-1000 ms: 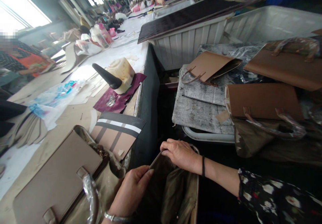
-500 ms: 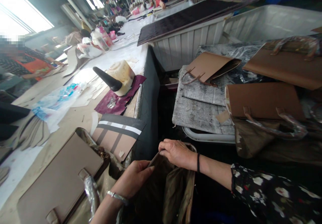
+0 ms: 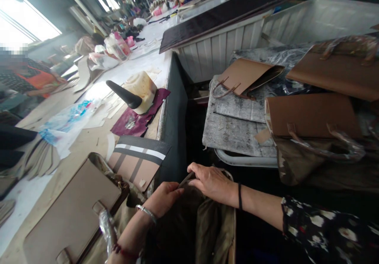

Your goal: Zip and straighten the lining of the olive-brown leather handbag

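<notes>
An upright handbag (image 3: pixel 216 220) with a brown-olive cloth lining stands in front of me, its mouth facing up. My left hand (image 3: pixel 166 198) pinches the bag's top edge, thumb on the inner side. Just to the right, my right hand (image 3: pixel 211 183) grips the same edge, its fingers bent over the rim. The fingertips of both hands are partly hidden. At the lower left, a taupe handbag (image 3: pixel 72 206) with plastic-wrapped handles lies on the worktable (image 3: pixel 89 137), close to my left forearm.
A plastic jug with a black-handled brush (image 3: pixel 139 92) stands on purple leather scrap (image 3: pixel 127 121). Striped panels (image 3: pixel 139 161) lie at the table edge. Brown handbags (image 3: pixel 310 115) rest on a grey padded board (image 3: pixel 237 125) at right. A co-worker (image 3: pixel 35 78) works at far left.
My right hand has shifted slightly right and down along the bag's edge, its thumb now more visible. My left hand has moved a little, still on the rim. The view has tilted slightly.
</notes>
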{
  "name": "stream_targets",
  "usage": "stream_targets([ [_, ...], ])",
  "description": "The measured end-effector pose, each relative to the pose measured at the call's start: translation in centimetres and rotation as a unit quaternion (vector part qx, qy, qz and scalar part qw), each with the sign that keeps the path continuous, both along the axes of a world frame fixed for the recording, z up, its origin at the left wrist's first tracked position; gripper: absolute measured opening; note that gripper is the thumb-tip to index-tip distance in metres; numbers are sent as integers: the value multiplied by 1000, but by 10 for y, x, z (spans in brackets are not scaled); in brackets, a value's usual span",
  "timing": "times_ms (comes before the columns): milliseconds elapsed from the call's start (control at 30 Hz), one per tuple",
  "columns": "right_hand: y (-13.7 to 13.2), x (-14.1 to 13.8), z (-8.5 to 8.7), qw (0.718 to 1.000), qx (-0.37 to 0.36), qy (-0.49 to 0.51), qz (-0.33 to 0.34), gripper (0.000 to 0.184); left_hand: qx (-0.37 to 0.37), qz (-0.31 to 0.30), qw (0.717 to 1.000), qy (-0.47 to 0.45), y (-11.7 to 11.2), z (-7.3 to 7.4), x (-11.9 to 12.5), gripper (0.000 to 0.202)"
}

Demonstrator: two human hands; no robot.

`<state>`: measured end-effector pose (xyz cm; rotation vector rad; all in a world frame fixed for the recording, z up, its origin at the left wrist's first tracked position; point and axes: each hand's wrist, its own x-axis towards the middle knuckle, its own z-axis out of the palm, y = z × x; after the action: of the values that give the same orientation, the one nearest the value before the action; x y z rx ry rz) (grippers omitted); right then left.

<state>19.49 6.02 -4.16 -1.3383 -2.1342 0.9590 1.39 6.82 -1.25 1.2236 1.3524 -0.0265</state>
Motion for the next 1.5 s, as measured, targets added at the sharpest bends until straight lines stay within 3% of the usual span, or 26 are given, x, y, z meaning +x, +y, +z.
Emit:
stream_targets([
  [133, -8, 4, 8, 999, 20, -43, 19, 4, 14, -13, 1000, 18, 1, 1, 3, 41],
  [267, -10, 5, 9, 998, 17, -45, 46, 3, 28, -19, 999, 27, 1, 4, 5, 36],
  [500, -6, 9, -1, 998, -9, -67, -14, 10, 18, -10, 1000, 16, -4, 4, 7, 35],
  [733, -4, 4, 3, 992, 2, -122, -28, 10, 6, -9, 999, -47, -3, 5, 7, 38],
  [1267, 2, -5, 0, 992, 18, -120, -38, 7, 18, -28, 994, -104, -5, 10, 6, 42],
  [1500, 3, -7, 3, 992, 0, -118, -47, 9, -31, 36, 997, -54, -8, 9, 7, 44],
])
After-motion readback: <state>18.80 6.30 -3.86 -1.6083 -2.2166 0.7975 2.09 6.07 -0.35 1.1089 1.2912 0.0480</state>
